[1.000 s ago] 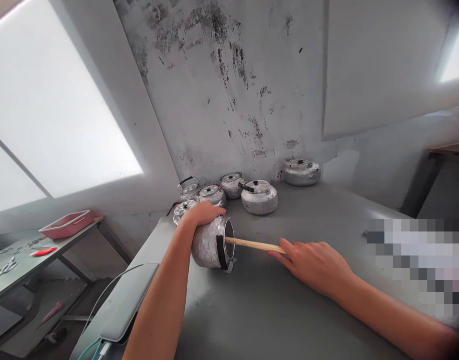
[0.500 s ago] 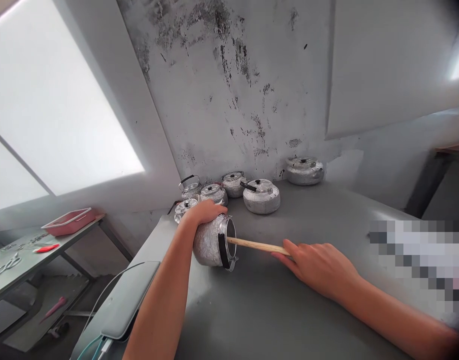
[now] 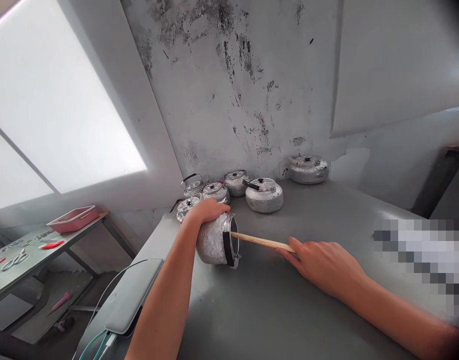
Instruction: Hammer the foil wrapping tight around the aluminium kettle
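A silver metal kettle (image 3: 211, 244) lies tipped on its side on the grey table, its open mouth facing right. Its black handle grip (image 3: 227, 248) hangs across the front of the mouth. My left hand (image 3: 208, 210) is closed over the upper side of the kettle; part of its grasp is hidden. In my right hand (image 3: 319, 260) is a wooden stick (image 3: 261, 241), pinched near its right end. The stick's other end reaches into the kettle's mouth, where its tip is out of sight.
Several silver kettles, one being this kettle (image 3: 265, 196), stand along the wall behind my hands. A grey power bank (image 3: 133, 295) with cables lies at the table's left edge. On a side table at left are a pink basket (image 3: 72, 220) and scissors (image 3: 16, 260).
The view has shifted slightly, moving the scene a little to the right. My right hand and the stick sit marginally farther right of the kettle mouth. Both grips are unchanged.
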The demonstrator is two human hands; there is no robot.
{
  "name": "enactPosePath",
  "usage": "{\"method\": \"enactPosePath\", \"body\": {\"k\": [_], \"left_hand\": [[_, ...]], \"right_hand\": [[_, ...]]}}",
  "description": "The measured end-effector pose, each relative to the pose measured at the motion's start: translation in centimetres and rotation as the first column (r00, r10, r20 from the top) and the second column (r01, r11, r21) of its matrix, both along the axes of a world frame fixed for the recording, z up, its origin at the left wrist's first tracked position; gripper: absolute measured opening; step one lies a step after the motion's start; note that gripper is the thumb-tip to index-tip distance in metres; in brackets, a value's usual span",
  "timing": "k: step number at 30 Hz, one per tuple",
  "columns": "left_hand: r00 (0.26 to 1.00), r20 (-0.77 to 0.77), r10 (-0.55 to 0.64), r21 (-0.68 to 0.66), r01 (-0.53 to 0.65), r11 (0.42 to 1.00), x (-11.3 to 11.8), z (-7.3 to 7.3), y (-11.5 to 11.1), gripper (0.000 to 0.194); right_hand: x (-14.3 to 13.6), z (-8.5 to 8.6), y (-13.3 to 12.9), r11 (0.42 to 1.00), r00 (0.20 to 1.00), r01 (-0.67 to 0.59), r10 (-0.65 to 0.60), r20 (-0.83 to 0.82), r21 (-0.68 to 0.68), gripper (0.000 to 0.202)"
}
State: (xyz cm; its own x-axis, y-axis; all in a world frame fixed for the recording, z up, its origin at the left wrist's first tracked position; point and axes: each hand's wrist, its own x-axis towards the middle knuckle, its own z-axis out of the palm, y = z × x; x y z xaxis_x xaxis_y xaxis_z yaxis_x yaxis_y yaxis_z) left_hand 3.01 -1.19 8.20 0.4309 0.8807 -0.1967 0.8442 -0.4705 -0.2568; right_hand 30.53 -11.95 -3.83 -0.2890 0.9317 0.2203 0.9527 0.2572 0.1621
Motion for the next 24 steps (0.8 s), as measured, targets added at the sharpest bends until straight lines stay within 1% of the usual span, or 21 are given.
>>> {"method": "enactPosePath", "body": {"k": [5, 10, 14, 19, 24], "left_hand": [[1.000, -0.008, 0.009, 0.006, -0.009, 1.000, 0.07, 0.10, -0.20, 0.042], [1.000, 0.009, -0.019, 0.009, 0.019, 1.000, -0.10, -0.21, 0.20, 0.042], [1.000, 0.010, -0.022, 0.014, 0.021, 1.000, -0.12, -0.31, 0.34, 0.041], [1.000, -0.007, -0.009, 0.026, 0.009, 1.000, 0.01, -0.16, 0.10, 0.043], [1.000, 0.012, -0.002, 0.015, 0.001, 1.000, -0.05, -0.23, 0.20, 0.041]], "right_hand": [[-0.09, 0.00, -0.03, 0.999, 1.000, -0.027, 0.027, 0.003, 0.020, 0.057], [0.19, -0.10, 0.22, 0.999, 1.000, -0.001, 0.000, 0.023, 0.035, 0.058], [0.23, -0.17, 0.20, 0.999, 1.000, -0.007, 0.006, 0.019, 0.051, 0.058], [-0.13, -0.05, 0.04, 1.000, 1.000, -0.001, 0.001, -0.003, 0.018, 0.056], [-0.14, 0.00, -0.06, 1.000, 1.000, -0.017, 0.017, -0.005, 0.023, 0.057]]}}
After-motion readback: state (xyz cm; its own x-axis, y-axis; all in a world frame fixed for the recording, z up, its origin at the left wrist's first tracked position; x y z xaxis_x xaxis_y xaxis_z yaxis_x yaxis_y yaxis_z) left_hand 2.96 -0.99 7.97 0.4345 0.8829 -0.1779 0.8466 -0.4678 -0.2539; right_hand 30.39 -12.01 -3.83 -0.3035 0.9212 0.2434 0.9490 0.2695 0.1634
